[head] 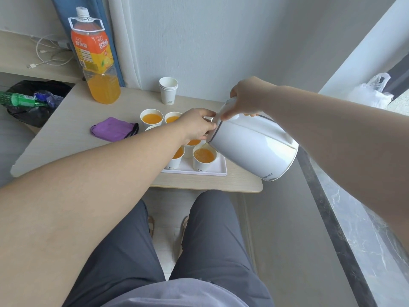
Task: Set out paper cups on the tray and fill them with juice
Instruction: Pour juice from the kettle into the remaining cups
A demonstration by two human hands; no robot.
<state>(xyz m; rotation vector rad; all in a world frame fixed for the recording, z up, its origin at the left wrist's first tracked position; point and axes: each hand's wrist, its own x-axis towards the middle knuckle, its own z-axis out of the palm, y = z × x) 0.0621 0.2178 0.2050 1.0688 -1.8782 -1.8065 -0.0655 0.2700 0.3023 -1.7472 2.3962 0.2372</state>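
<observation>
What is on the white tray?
Paper cups of orange juice; the kettle fills the front right one. The left hand and forearm cover the middle and left of the tray.

A pale wood-grain table (66,138) carries a white tray (199,172) near its front edge, a folded purple cloth (112,129) to the tray's left, and a stack of empty paper cups (168,91) and a tall orange juice bottle (95,54) farther back.
</observation>
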